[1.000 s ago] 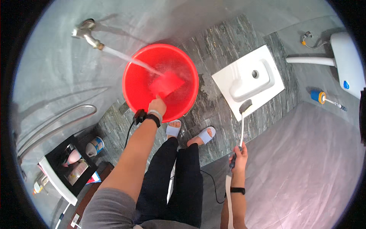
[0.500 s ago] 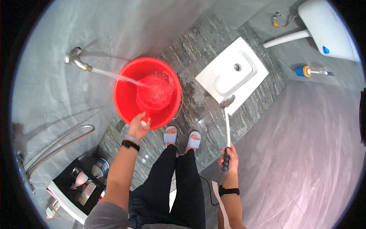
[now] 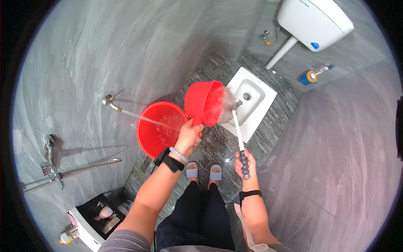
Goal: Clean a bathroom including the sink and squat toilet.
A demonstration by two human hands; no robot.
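Note:
My left hand (image 3: 189,137) is closed round the handle of a red water dipper (image 3: 198,101), held up and tipped to the right. Water spills from its mouth toward the white squat toilet (image 3: 263,97). In my right hand (image 3: 246,164) is a toilet brush (image 3: 238,130) with a white shaft and dark ridged grip. Its head is partly hidden by the splashing water over the toilet's near left side. Behind my left hand stands a red bucket (image 3: 147,136), with water from the wall tap (image 3: 111,103) running into it.
A white cistern (image 3: 312,23) with its pipe hangs on the far right wall. Beside it is a blue and yellow brush holder (image 3: 309,77). A shower mixer (image 3: 50,168) and hose are at left. A black caddy (image 3: 98,214) holds bottles at lower left. The tiled floor looks wet.
The left hand has lifted the dipper out of the bucket, swung it right and tipped it, so water pours out. The brush is still in the right hand. The view has shifted.

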